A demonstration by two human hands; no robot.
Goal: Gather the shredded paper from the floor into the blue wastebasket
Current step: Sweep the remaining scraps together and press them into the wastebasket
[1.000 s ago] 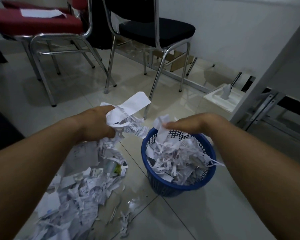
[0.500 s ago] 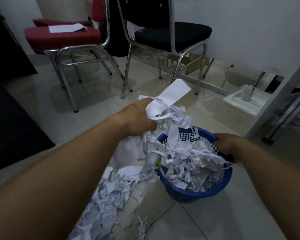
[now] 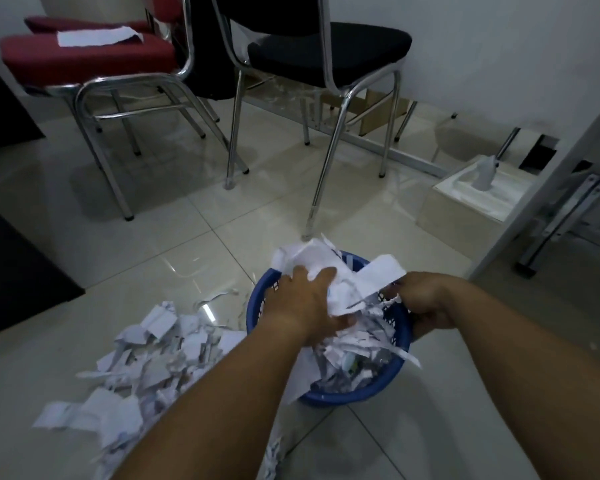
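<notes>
A dim room with a pale, glossy tiled floor (image 3: 174, 237) and a white wall behind. Everything below is placed against the blue wastebasket (image 3: 354, 398), which stands on the tiles low in the middle of the view.

Far to its upper left stands a red-seated chair (image 3: 84, 60) on chrome legs, with a white sheet (image 3: 97, 37) lying on the seat. Directly beyond the basket stands a black-seated chair (image 3: 329, 53), one of its front legs coming down just past the basket's far rim.

On the floor just left of the basket lies a loose pile of shredded paper (image 3: 146, 368), spreading away from the basket wall toward the lower left.

Over the basket's mouth, the left hand (image 3: 305, 303) presses down on a wad of white scraps (image 3: 329, 271), fingers curled around and into the wad, clutching it. More shreds fill the basket and spill over its near rim.

At the basket's right rim, the right hand (image 3: 426, 303) is closed around the edge, fingers wrapped over it.

Farther right and beyond sits a pale box (image 3: 465, 213) with white material in its open top.
</notes>
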